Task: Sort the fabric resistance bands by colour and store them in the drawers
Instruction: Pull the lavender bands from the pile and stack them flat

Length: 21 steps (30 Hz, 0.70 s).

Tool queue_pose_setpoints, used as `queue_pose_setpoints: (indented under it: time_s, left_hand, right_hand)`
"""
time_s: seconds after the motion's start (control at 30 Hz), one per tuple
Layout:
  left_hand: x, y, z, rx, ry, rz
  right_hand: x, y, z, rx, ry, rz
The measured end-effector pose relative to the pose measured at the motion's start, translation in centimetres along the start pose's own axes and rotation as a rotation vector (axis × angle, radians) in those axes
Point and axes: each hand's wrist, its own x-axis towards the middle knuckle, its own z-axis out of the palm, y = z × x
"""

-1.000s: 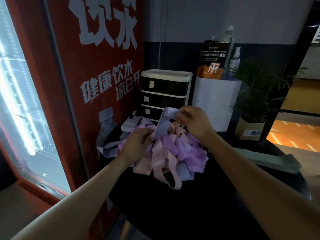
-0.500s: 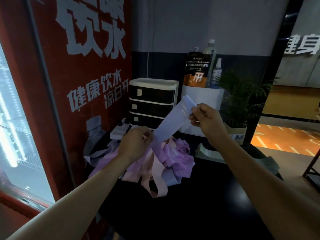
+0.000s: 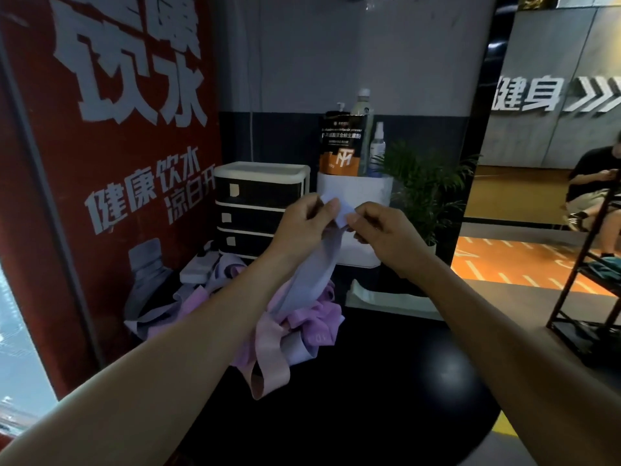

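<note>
You hold one lavender-blue band up in front of the drawer unit, and both hands are pinched on its top end: the left hand grips the upper fold from the left side, and the right hand pinches the same edge just beside it, so the two hands are almost touching each other. From this grip the band hangs down with its long axis nearly vertical, a little slanted toward the left, and its lower end reaches into the pile of bands on the black bench; I cannot tell if this end is free or is caught there. The pile lies below the hands and nearer to you, mixed of pink, purple and blue-grey pieces. The drawer unit stands behind the pile and directly behind your left hand, with three dark drawers, all closed as far as I can see. So the left hand is the nearer one to the drawers, and I judge the coming move needs one hand to let go and pull a drawer forward while the other lifts the band clear of the pile.
</note>
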Motion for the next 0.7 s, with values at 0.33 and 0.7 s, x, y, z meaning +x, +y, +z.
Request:
queue_pose_setpoints:
  time_s: [0.33, 0.7]
  left_hand:
    - [0.2, -0.5, 3.3, -0.012, -0.115, -0.008]
    - [-0.4, -5.2, 7.3, 0.206, -0.400, -0.038]
  right_hand:
    - [-2.2, 1.9, -2.2, -0.066, -0.009, 0.001]
    - [-3.2, 5.3, -5.6, 0.020, 0.298, 0.230]
